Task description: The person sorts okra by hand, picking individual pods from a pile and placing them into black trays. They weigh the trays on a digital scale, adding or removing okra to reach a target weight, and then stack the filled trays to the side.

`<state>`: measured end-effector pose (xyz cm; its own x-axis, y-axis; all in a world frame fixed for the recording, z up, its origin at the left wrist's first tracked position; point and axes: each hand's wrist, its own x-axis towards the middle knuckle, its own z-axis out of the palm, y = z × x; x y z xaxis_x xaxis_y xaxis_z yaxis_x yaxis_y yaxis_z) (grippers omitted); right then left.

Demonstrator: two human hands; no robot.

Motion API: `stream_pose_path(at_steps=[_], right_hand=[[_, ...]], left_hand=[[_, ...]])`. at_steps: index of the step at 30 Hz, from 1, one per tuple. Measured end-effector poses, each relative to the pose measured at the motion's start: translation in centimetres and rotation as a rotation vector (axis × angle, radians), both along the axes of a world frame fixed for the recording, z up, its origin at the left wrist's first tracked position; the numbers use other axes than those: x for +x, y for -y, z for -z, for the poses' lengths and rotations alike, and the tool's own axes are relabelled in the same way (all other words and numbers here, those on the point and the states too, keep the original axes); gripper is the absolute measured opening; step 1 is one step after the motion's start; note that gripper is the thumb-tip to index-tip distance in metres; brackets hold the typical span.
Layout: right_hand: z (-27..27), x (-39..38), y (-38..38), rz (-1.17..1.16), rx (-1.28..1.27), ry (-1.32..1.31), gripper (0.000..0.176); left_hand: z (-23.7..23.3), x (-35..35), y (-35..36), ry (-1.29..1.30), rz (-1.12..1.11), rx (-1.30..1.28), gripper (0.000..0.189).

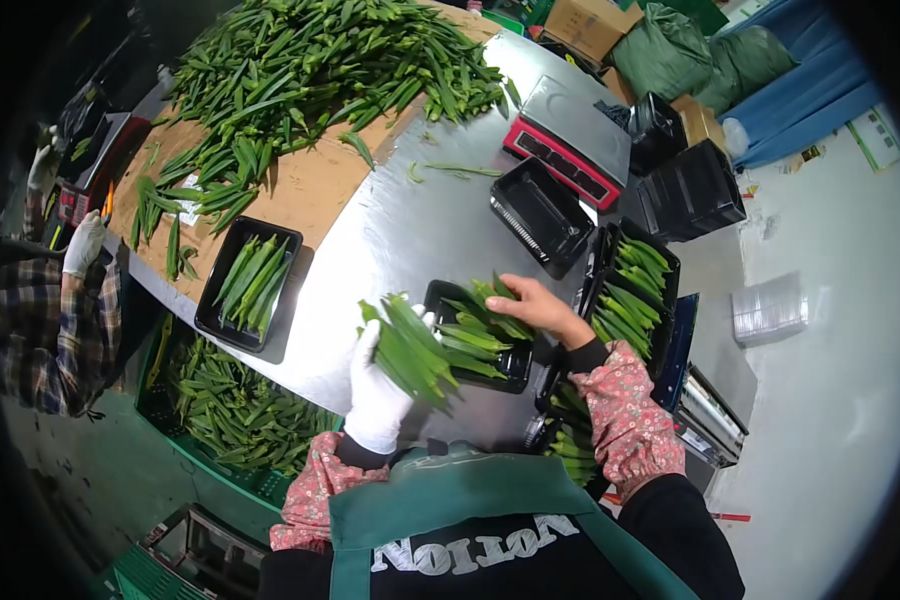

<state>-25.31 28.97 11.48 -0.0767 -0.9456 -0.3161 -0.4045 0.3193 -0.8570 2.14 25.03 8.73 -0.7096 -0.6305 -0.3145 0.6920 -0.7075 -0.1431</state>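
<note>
My left grip [378,400] holds an okra bunch [410,352] at the worktop's [410,220] 6 o'clock, right grip [538,308] pinches pods [507,325] at the black tray [518,366], 5 o'clock; I'd keep pods parallel, pressure light, to avoid bruising.

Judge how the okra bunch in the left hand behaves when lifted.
Likely fairly stiff: the pods look nearly straight beyond the left hand. Probably light: one hand holds them all. Might fan apart or shed one: no band is visible.
</note>
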Motion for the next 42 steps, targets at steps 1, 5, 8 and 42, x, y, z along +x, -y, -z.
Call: stream_pose_path(at_steps=[1, 5, 8, 42], right_hand=[[0.2, 0.4, -0.2, -0.064, -0.074, -0.143, 0.035], [2.8, 1.8, -1.2, -0.149, -0.267, -0.470, 0.033], [4.6, 1.7, -1.6, -0.032, -0.395, -0.568, 0.028], [-2.3, 9.2, -6.4, 0.190, -0.199, -0.190, 0.029]], left_hand=[[0.2, 0.2, -0.1, 0.023, -0.025, 0.004, 0.054], [0.2, 0.8, -0.6, 0.062, -0.070, -0.061, 0.056], [0.0, 1.4, -0.7, 0.096, -0.083, -0.103, 0.056], [1.1, 0.8, -2.2, 0.142, 0.128, -0.101, 0.051]])
